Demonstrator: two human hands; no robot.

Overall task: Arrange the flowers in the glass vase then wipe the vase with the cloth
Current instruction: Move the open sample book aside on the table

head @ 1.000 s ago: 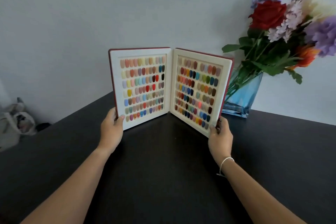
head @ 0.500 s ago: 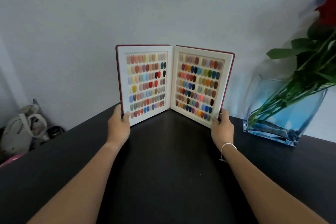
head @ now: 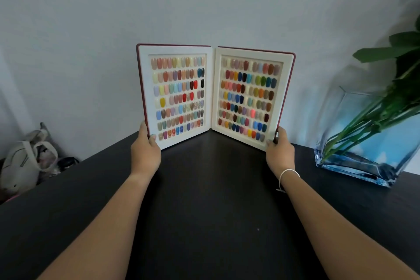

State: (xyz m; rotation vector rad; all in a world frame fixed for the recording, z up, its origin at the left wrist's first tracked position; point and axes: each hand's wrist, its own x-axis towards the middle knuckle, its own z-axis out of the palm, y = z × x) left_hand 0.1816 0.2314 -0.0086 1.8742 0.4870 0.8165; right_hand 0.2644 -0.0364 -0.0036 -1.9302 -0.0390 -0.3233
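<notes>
Glass vase [head: 354, 150] sits far right on the black table [head: 204, 200], green stems [head: 363, 125] inside; left hand [head: 145, 152] and right hand [head: 279, 154] each grip the upright nail-colour swatch book [head: 213, 95]

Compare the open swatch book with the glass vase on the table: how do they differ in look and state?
The swatch book is opaque, with rows of coloured nail tips; the glass vase is clear blue, holding green stems. The left hand and right hand grip the book; nothing touches the vase. Both stand on the dark table.
</notes>
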